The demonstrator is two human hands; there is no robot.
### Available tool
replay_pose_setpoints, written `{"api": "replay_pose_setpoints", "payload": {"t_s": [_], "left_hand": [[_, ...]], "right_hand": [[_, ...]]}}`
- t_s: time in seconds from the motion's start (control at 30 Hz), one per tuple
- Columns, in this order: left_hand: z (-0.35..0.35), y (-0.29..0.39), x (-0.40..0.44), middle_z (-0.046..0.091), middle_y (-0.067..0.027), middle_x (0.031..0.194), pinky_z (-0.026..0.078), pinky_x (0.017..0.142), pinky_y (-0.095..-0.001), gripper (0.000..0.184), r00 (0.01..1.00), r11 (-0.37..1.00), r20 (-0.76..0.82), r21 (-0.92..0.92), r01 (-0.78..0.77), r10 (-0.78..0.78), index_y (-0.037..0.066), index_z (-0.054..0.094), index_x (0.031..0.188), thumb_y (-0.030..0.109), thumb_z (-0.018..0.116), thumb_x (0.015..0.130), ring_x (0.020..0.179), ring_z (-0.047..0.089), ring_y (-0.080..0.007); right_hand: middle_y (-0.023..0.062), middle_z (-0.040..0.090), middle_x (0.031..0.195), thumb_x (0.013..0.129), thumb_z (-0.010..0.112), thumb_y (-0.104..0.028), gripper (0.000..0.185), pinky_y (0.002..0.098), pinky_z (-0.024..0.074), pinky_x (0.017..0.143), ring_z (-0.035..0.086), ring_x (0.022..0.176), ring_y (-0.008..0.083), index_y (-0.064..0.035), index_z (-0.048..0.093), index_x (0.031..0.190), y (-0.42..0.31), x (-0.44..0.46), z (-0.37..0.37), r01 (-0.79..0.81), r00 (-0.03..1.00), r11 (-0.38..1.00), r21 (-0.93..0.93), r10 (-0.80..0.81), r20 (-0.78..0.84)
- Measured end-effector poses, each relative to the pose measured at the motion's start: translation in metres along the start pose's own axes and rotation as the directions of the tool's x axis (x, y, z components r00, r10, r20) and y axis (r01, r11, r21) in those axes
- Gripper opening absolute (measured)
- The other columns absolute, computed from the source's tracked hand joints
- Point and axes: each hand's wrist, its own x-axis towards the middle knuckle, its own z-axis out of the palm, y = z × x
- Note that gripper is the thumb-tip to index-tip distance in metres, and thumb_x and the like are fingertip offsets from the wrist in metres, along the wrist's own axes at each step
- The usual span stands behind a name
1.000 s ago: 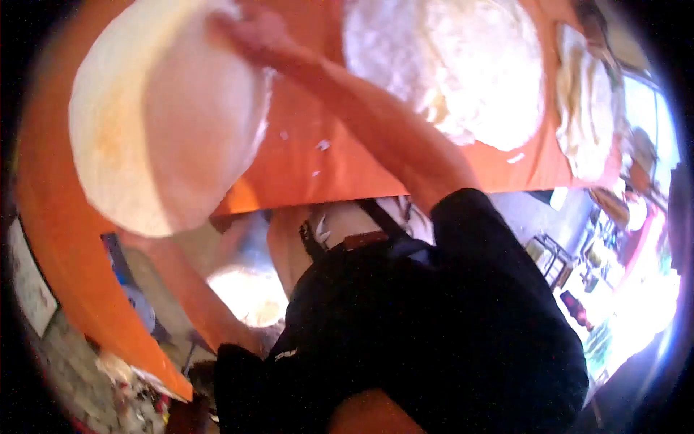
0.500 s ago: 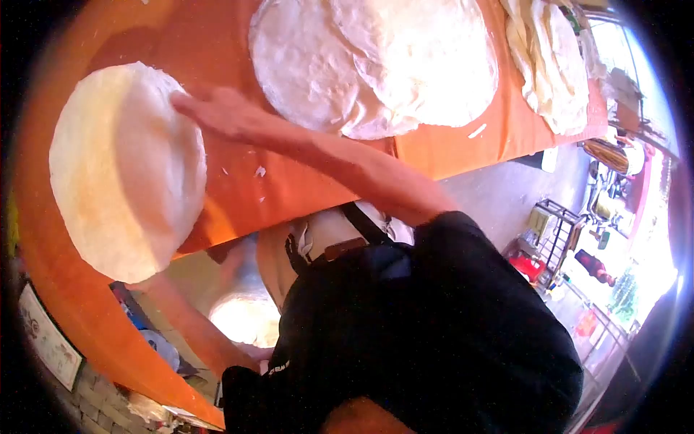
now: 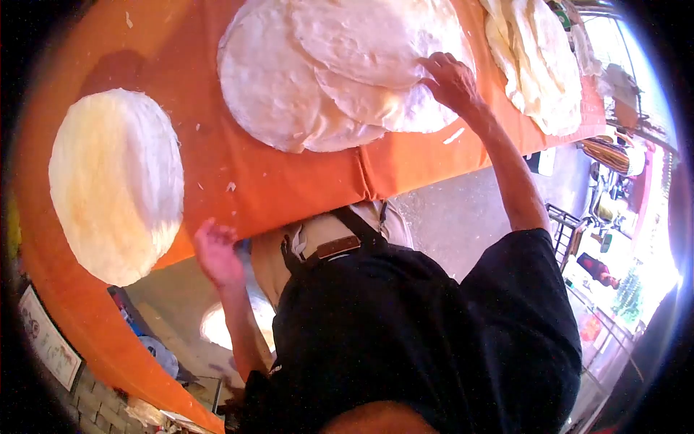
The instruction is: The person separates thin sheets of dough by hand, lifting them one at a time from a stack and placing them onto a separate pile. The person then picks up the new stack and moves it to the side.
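Note:
Thin, pale flatbread sheets (image 3: 289, 87) lie in an overlapping pile on the orange-covered table (image 3: 289, 188). At the pile's right side, my right hand (image 3: 454, 85) has its bent fingers and thumb at the edge of the top sheet, seemingly pinching it. My left hand (image 3: 218, 253) hovers by the table's near edge, slightly blurred, with its fingers apart and nothing in them. To its left, a separate round flatbread (image 3: 116, 188) lies flat, touched by neither hand.
Folded, draped sheets (image 3: 535, 65) rest at the table's right end. Small white scraps (image 3: 453, 136) dot the cloth. Below the near edge, a bright round surface (image 3: 220, 327) shows beside my left forearm. A metal rack (image 3: 564, 228) stands off to the right.
My right hand has left the single round on the left and crossed to the pile's right edge. My left hand has come away from that round's lower edge, moving up and right.

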Motion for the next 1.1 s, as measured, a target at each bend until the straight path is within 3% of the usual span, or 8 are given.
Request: {"api": "replay_pose_setpoints", "payload": {"t_s": [0.23,0.47,0.5,0.6,0.73,0.87,0.93,1.1], "left_hand": [[0.143,-0.018,-0.008,0.062,-0.0058,0.081,0.047,0.066,-0.0279,0.028,0.903,0.974,0.398,0.211,0.08,-0.161,0.003,0.06,0.104,0.026,0.046,0.098,0.073,0.06,-0.0153],[0.24,-0.047,0.002,0.063,-0.0067,0.085,0.051,0.065,-0.0282,0.021,0.873,0.949,0.397,0.242,0.2,-0.285,0.002,0.059,0.103,0.02,0.055,0.093,0.076,0.062,-0.0156],[0.245,-0.054,0.006,0.062,-0.007,0.086,0.052,0.065,-0.0286,0.021,0.875,0.947,0.376,0.213,0.239,-0.306,0.002,0.058,0.103,0.02,0.056,0.093,0.076,0.062,-0.0161],[0.258,-0.064,0.021,0.062,-0.0078,0.089,0.053,0.064,-0.0296,0.02,0.863,0.947,0.393,0.178,0.268,-0.318,0.002,0.058,0.103,0.018,0.057,0.091,0.075,0.063,-0.0173],[0.261,-0.065,0.023,0.061,-0.0081,0.087,0.053,0.065,-0.0305,0.02,0.816,0.907,0.4,0.134,0.399,-0.418,0.001,0.056,0.102,0.014,0.058,0.088,0.074,0.063,-0.0178],[0.284,-0.068,0.014,0.061,-0.0085,0.082,0.053,0.057,-0.0287,0.022,0.869,0.924,0.326,0.217,0.314,-0.372,-0.002,0.055,0.101,0.013,0.061,0.086,0.067,0.064,-0.0174],[0.285,-0.074,0.02,0.061,-0.0083,0.08,0.052,0.052,-0.0272,0.022,0.899,0.936,0.291,0.233,0.265,-0.327,-0.002,0.055,0.099,0.013,0.063,0.085,0.062,0.063,-0.0168],[0.285,-0.077,0.019,0.061,-0.0072,0.075,0.049,0.046,-0.0256,0.019,0.929,0.918,0.264,0.364,0.154,-0.26,-0.004,0.057,0.095,0.011,0.063,0.084,0.055,0.061,-0.0153]], "right_hand": [[0.0128,0.058,0.107,0.07,0.069,-0.013,0.045,0.0437,0.0468,0.084,0.056,0.099,0.032,-0.0089,0.059,0.114,-0.03,0.006,-0.001,0.228,0.959,0.971,-0.075,-0.237,-0.152],[0.0092,0.06,0.1,0.072,0.067,-0.007,0.031,0.0403,0.0494,0.077,0.06,0.093,0.028,-0.0067,0.061,0.102,-0.011,0.008,0.008,0.351,0.924,0.934,-0.067,-0.357,-0.135],[0.0083,0.062,0.095,0.074,0.064,-0.004,0.021,0.0383,0.05,0.071,0.061,0.087,0.0266,-0.0069,0.06,0.094,-0.008,0.005,0.01,0.363,0.894,0.928,-0.085,-0.373,-0.25],[0.0082,0.063,0.091,0.075,0.061,-0.002,0.015,0.0376,0.0503,0.07,0.062,0.084,0.026,-0.0074,0.06,0.089,-0.004,0.004,0.014,0.274,0.931,0.959,-0.07,-0.283,-0.232],[0.009,0.058,0.084,0.078,0.059,-0.007,0.01,0.0376,0.0482,0.068,0.059,0.083,0.0265,-0.0076,0.058,0.088,-0.003,0.031,-0.007,0.102,0.854,0.994,-0.048,-0.112,-0.509],[0.007,0.06,0.092,0.082,0.065,-0.025,0.021,0.0389,0.0466,0.074,0.059,0.087,0.0266,-0.0091,0.058,0.094,-0.001,0.04,-0.007,0.306,0.888,0.952,-0.02,-0.293,-0.356],[0.0088,0.058,0.114,0.081,0.066,-0.036,0.043,0.0421,0.0464,0.085,0.056,0.106,0.0265,-0.0097,0.057,0.113,0.006,0.025,0.003,0.344,0.927,0.939,-0.014,-0.342,-0.153],[0.0105,0.057,0.122,0.082,0.065,-0.031,0.043,0.0418,0.0461,0.094,0.054,0.114,0.0303,-0.0082,0.057,0.116,0.024,0.005,0.001,0.39,0.908,0.919,-0.053,-0.394,-0.142]]}}
